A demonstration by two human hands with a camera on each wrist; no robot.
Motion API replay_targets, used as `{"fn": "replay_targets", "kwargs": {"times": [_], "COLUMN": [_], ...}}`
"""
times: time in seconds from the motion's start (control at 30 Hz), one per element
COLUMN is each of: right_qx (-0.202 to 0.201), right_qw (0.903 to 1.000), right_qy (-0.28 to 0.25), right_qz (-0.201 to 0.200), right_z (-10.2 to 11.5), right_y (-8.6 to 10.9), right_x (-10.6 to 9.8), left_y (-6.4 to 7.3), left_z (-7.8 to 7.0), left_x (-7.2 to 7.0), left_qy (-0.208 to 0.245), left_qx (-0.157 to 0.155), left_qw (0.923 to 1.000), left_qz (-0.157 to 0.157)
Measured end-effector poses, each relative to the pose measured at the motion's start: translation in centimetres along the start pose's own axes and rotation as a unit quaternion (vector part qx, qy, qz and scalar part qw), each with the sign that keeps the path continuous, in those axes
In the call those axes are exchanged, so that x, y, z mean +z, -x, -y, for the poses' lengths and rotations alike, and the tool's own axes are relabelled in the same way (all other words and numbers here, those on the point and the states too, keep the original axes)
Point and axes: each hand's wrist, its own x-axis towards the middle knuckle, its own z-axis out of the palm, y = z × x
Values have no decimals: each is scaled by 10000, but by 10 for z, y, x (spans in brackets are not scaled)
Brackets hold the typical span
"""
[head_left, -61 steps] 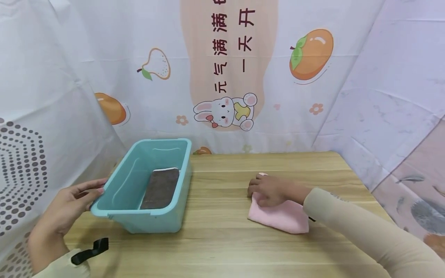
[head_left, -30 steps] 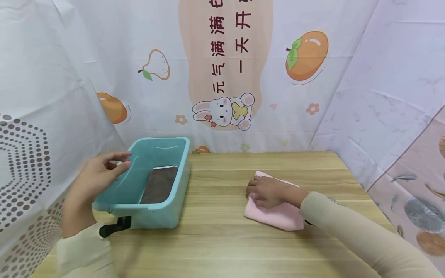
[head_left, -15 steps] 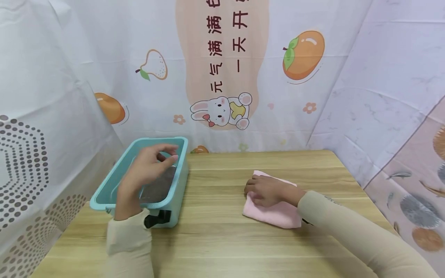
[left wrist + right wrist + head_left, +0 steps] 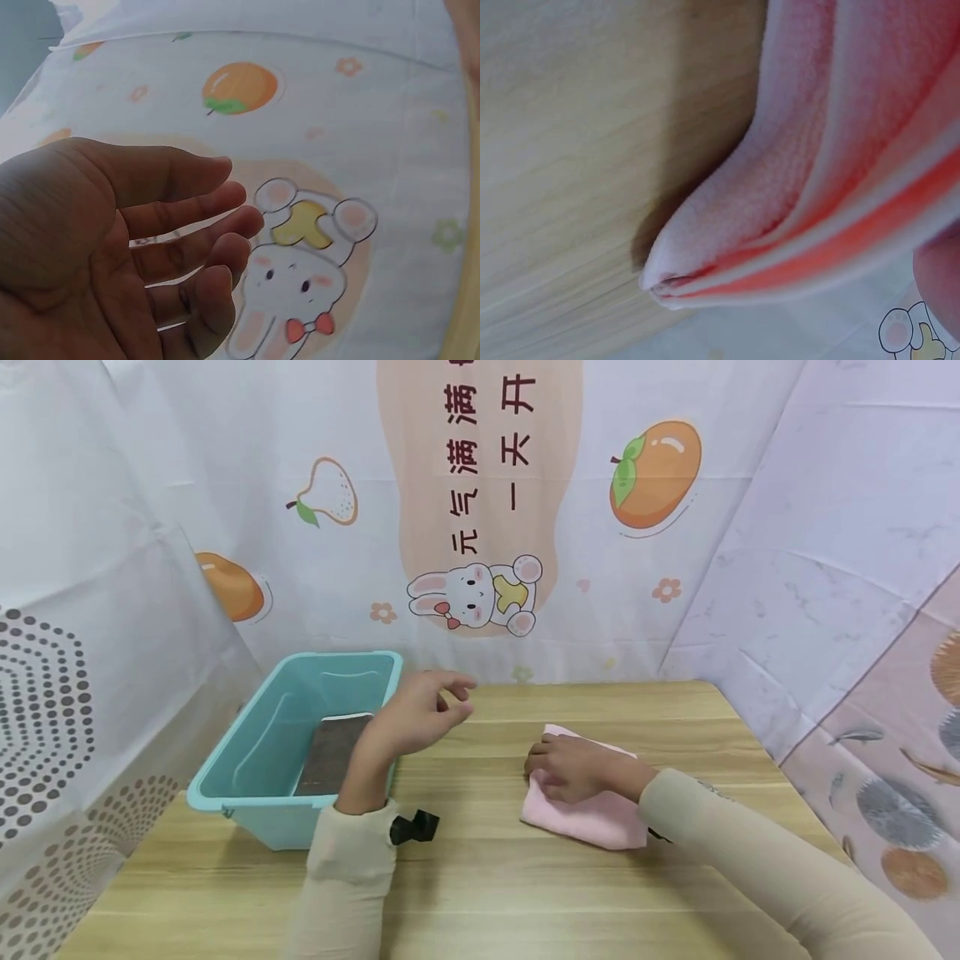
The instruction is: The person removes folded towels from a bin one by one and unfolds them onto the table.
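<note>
A pink folded towel (image 4: 592,822) lies on the wooden table at centre right. My right hand (image 4: 573,768) is over its far left part, with curled fingers gripping it. In the right wrist view the towel (image 4: 780,180) fills much of the picture, its folded layers showing red and white edges, and one fingertip (image 4: 939,281) shows beyond it. My left hand (image 4: 420,710) is in the air just right of the blue bin (image 4: 300,810), fingers loosely bent and holding nothing. From the left wrist, the hand's (image 4: 150,232) palm and parted fingers are visible.
Inside the bin, at its right side, lies a flat brown rectangular item (image 4: 330,756) with a white far edge. The wooden table (image 4: 480,893) ends at a printed curtain (image 4: 315,602) behind, with more curtains at both sides.
My left hand has let go of the bin's left rim and moved right, across and past the bin. My right hand has stayed on the towel, more of whose far edge now shows.
</note>
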Motion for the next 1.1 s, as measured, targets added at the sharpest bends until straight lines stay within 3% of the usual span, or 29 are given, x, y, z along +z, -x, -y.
{"fn": "replay_targets", "kwargs": {"times": [0.17,0.43,0.63,0.77,1.1], "right_qx": [62,384,446,548,1205], "right_qw": [9999,9988,9986,9978,9892], "right_qy": [-117,-302,-261,-245,-494], "right_qz": [-47,71,-130,-271,-668], "right_z": [0,-1,-2,-3,-12], "right_y": [2,6,14,22,52], "right_x": [-2,-4,-4,-3,-12], "left_y": [-9,-22,-29,-30,-34], "left_z": [1,10,20,25,33], "left_x": [25,67,92,104,128], "left_qy": [119,-69,-199,-179,630], "left_qx": [88,51,156,-90,-595], "left_qw": [9996,9985,9975,9976,9926], "left_qz": [233,545,653,655,853]}}
